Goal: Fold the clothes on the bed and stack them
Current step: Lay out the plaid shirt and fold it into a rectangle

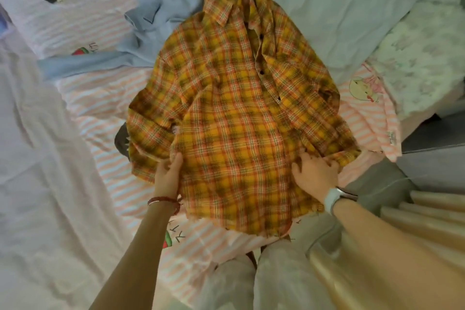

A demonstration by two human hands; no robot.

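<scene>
Yellow-orange plaid shirt (236,118) lies spread at frame centre on the striped bed sheet (120,184). Left hand (169,171) pinches its side edge; right hand (315,175) grips bunched cloth opposite. Light, limp fabric, probably best taken by its seams.

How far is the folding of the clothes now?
Early. Done: no folded stack shows. In hand: the plaid shirt lies spread on the bed; the left hand grips its side edge, the right hand rests near its right sleeve. Left: the blue garment, crumpled.
</scene>
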